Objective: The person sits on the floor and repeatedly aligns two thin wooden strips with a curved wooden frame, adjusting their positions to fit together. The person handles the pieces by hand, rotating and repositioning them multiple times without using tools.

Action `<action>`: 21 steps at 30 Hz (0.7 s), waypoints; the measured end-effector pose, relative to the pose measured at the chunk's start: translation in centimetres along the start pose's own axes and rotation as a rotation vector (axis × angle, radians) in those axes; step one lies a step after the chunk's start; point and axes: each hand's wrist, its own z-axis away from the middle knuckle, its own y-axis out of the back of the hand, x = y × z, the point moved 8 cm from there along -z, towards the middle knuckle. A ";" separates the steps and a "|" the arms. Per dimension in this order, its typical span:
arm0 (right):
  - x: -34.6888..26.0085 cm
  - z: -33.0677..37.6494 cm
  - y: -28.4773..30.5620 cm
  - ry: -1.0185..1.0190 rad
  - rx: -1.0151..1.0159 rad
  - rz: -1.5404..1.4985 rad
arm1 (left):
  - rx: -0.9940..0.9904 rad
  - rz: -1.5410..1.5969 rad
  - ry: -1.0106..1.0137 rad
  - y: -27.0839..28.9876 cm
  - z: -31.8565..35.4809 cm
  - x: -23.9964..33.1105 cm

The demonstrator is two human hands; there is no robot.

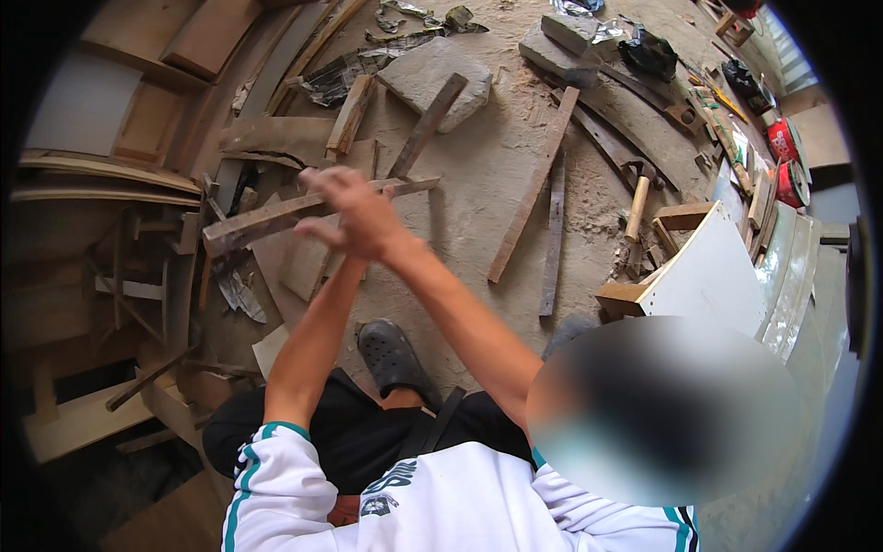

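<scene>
One head cam, left fisheye of a side-by-side pair. From my spot: aimed steeply down, close above the wearer's white shirt (460, 501), right hand (366, 219) farther out, floor (469, 198) beyond; rim black.

The plank (253, 225) was rough, matt wood; the slab (418, 78) looked like coarse stone, the shoe (391, 354) matt plastic, the bag (648, 52) glossy plastic, the shirt (460, 506) smooth cloth.

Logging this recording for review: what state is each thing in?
Wooden strip: slanted, beneath the right grip, hold unclear.
Hammer: unheld.
Long brown strip: lying down, unheld.
Stone slab: lying down.
Black bag: crumpled.
Dark clog: worn on a foot.
</scene>
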 end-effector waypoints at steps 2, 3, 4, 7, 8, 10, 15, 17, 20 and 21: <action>5.5 0.5 4.3 -0.143 0.168 0.069 | -0.134 -0.010 0.012 -1.1 -1.3 0.3; 8.3 1.2 7.0 -0.232 0.237 0.135 | -0.160 -0.384 0.017 -1.1 -2.8 0.3; 10.9 2.3 10.0 -0.380 0.306 0.182 | -0.185 -0.753 0.023 -1.0 -4.0 0.1; 18.3 8.1 17.8 -0.713 0.472 0.298 | -0.226 -0.629 -0.083 -1.0 -6.0 0.6; 21.1 10.8 21.0 -0.791 0.532 0.420 | -0.279 -0.560 -0.086 -2.3 -6.4 1.1; 24.7 15.5 24.2 -1.002 0.544 0.444 | -0.285 -0.570 -0.090 -2.4 -7.1 0.8; 30.3 22.3 25.0 -1.192 0.391 0.396 | -0.290 -0.416 -0.094 -4.3 -7.4 0.6; 29.6 20.9 21.6 -1.231 0.262 0.367 | -0.314 -0.500 -0.096 -3.4 -8.0 0.4; 27.9 19.2 17.6 -1.166 0.200 0.577 | -0.351 -0.527 -0.093 -3.8 -8.2 -0.1; 27.8 19.0 17.0 -1.118 0.196 0.687 | -0.357 -0.522 -0.091 -3.9 -8.3 -0.4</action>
